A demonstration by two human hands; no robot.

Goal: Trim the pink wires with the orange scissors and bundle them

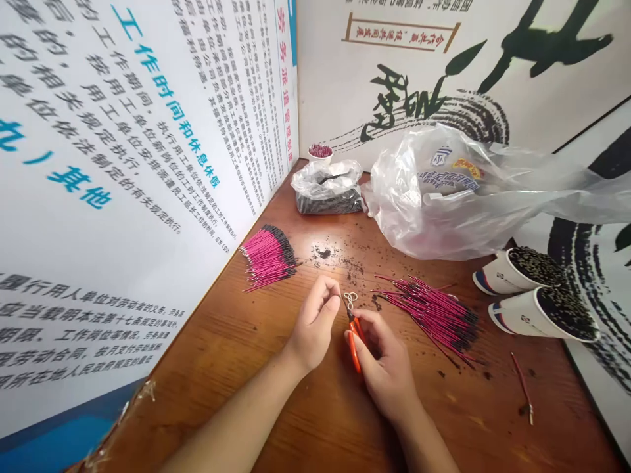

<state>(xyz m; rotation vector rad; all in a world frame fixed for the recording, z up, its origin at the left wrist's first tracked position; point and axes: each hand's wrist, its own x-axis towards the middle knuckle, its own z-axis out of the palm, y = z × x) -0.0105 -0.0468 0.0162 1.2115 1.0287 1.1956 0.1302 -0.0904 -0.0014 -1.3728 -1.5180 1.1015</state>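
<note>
My right hand (387, 364) is wrapped round small orange-handled pliers (355, 348), their dark jaws pointing away from me. Just beyond the jaws shows a pale looped strand (350, 299); whether it touches them I cannot tell. To the left of the jaws, my left hand (315, 322) is closed in a pinch, and what its fingertips hold is too small to make out. A loose pile of pink wires with dark ends (428, 315) lies right of my hands. Beyond my left hand a neater fan of similar pink wires (270, 256) rests by the left panel.
Two tipped paper cups (515, 315) of small dark pieces lean at the right. A clear plastic bag (444, 197) and an open bag of dark bits (328, 197) stand at the back, beside a cup of pink pieces (320, 154). Dark crumbs are scattered mid-table. Printed panels enclose the wooden table (221, 387).
</note>
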